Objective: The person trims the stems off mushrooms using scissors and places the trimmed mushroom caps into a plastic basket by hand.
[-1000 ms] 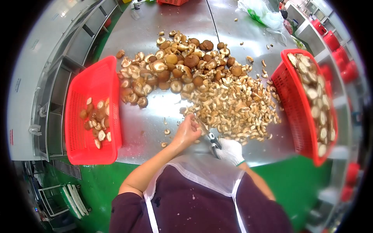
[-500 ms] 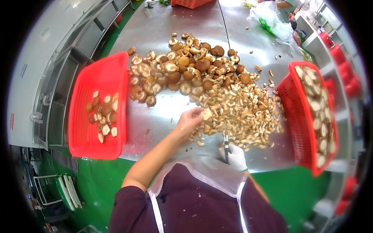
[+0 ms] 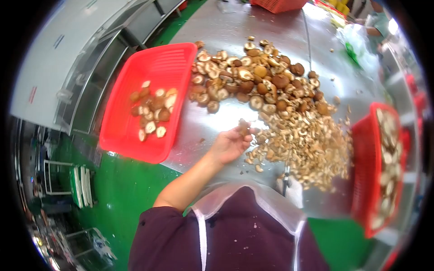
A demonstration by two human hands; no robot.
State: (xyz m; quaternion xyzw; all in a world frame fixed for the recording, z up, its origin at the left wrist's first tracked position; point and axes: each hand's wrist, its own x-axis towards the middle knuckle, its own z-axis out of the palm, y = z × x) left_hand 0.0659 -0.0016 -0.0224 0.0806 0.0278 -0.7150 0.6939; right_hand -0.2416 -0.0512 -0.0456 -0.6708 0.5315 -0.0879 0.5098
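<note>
My bare left hand (image 3: 231, 143) is closed on a mushroom (image 3: 244, 128), held by the fingertips over the steel table. My right hand (image 3: 294, 193), in a white glove, grips a knife (image 3: 286, 179) by its dark handle. The thin blade points away from me into a heap of cut mushroom stems (image 3: 312, 149). Beyond my hands lies a pile of whole mushrooms (image 3: 260, 83), brown caps and pale undersides mixed. At left stands a red basket (image 3: 174, 131) with several trimmed mushroom caps (image 3: 153, 110) in it.
A second red basket (image 3: 364, 167), full of mushroom caps, stands at the right edge. At the far side are another red basket (image 3: 278, 4), a clear plastic bag (image 3: 359, 43) and a person's arm (image 3: 374, 30). The steel table (image 3: 194, 126) ends near my apron.
The view has turned, so the table and baskets appear shifted and tilted. My left hand has moved left, away from the knife, and the mushroom now shows its brown side.
</note>
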